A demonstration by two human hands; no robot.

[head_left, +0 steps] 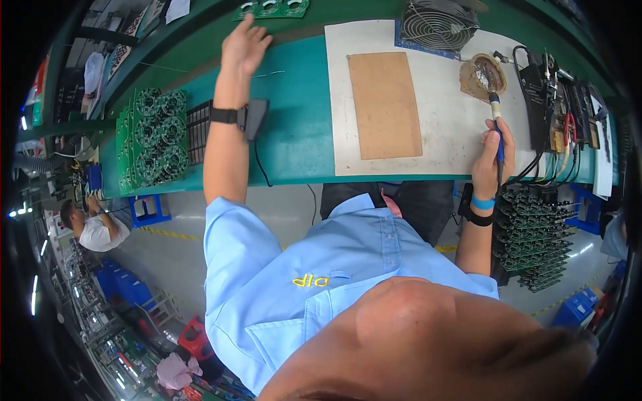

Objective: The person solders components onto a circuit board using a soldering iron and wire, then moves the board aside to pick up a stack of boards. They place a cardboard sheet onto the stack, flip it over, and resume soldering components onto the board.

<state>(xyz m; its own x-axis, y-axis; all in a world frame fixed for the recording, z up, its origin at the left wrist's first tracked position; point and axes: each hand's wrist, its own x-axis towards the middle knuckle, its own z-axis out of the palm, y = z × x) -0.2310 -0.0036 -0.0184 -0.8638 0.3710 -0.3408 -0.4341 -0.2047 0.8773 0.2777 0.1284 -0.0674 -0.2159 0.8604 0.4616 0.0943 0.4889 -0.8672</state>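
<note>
My left hand (246, 48) reaches out to the far side of the bench, its fingers spread and holding nothing. Just beyond its fingertips lies a small green circuit board panel (271, 9) with round cut-outs; whether they touch, I cannot tell. In my right hand (493, 157) is a soldering iron (497, 134) with a blue handle, gripped like a pen. The iron's tip end points down into a round, brownish bowl (468, 79) with shiny silvery stuff inside. A flat tan board (386, 107) lies on a white sheet (340, 134) between my hands.
Green circuit boards (157, 137) with round parts stand at left, beside a dark slotted rack (198, 134). A fan (438, 28) sits at the back. Tools and cables (562, 113) crowd the right end. Stacked boards (535, 234) are below right. Another person (100, 230) works far left.
</note>
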